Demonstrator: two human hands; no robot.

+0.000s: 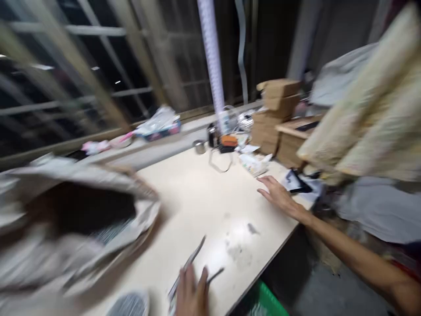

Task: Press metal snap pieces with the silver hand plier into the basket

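My left hand (192,294) is at the bottom of the view, its fingers over a thin grey two-pronged tool (196,252) at the table surface. Blur hides the tool's exact kind; one prong points up past the fingertips and the other shows right of the thumb. My right hand (276,195) reaches over the table's right side, thumb and fingers apart and holding nothing. Just beyond its fingertips lies a white patterned packet (253,164), perhaps tissues. A black angular object (300,184) rests on papers to the right of that hand.
A large open white sack (144,210) stands on the left of the cream table (197,193). Near the front is a round grey-topped item (130,305). A metal cup (199,146), orange object (229,140) and cardboard boxes (279,103) line the back. A green basket (268,300) sits below the edge.
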